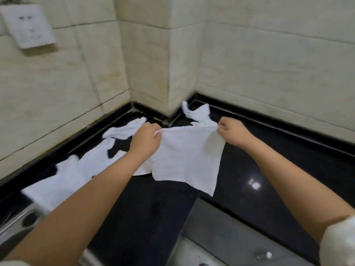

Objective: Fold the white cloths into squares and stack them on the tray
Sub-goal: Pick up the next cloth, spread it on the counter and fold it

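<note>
Fingers (156, 133) of the left hand (146, 140) pinch one top corner of a white cloth (187, 158), and the right hand (231, 132) pinches the other corner closed, so the cloth hangs stretched between them at the centre of the frame, above the black counter (269, 169). Loose white cloths (76, 169) lie crumpled along the counter at centre left; they overlap, so their count is unclear. One more crumpled cloth (197, 112) sits in the far corner, upper centre. One wall socket (28, 25) is at upper left. A metal rim (17, 223) shows at lower left.
</note>
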